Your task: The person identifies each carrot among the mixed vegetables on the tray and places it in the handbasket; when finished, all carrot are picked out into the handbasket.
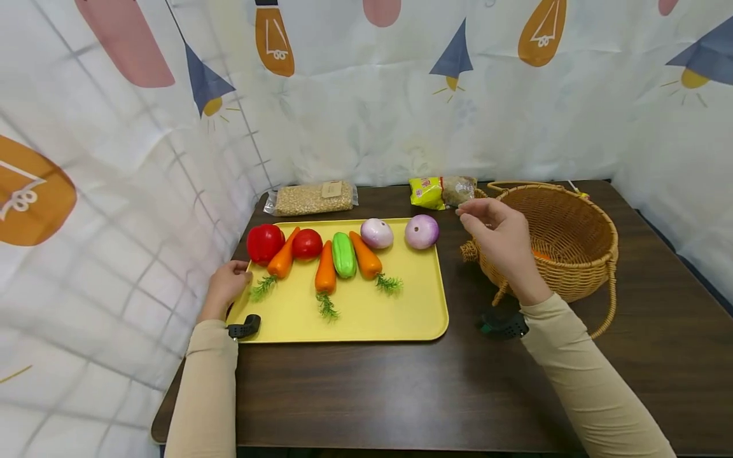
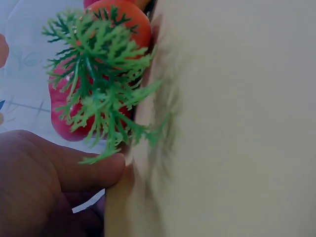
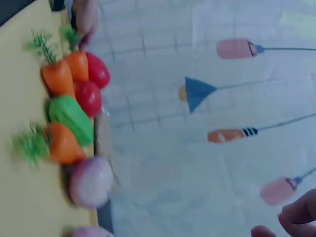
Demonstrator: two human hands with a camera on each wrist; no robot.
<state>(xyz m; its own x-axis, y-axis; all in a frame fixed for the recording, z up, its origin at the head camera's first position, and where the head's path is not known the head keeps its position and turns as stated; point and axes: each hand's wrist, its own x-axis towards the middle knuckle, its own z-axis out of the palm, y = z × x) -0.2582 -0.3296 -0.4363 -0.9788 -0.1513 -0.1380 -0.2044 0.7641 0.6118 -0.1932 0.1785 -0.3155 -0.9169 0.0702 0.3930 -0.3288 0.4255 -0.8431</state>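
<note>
A yellow tray point(image 1: 378, 324) lies on the table. My left hand point(image 1: 225, 287) pinches its left rim, the thumb point(image 2: 94, 168) on top in the left wrist view. Near this hand are a red bell pepper point(image 1: 266, 244) and a carrot point(image 1: 282, 259) with green leaves. Along the tray's far side lie a tomato point(image 1: 307, 244), two more carrots point(image 1: 326, 270), a ribbed green vegetable point(image 1: 344, 254) and two purple onions point(image 1: 422, 231). My right hand point(image 1: 504, 238) is held between the tray and a wicker basket point(image 1: 572, 280), fingers loosely bent, holding nothing. It hides part of the basket's left side.
Behind the tray lie a clear bag of grains point(image 1: 312, 198) and a yellow packet point(image 1: 429, 192). Something orange point(image 1: 541, 256) shows inside the basket, mostly hidden. A patterned curtain point(image 1: 355, 114) hangs behind and to the left of the dark wooden table point(image 1: 355, 394).
</note>
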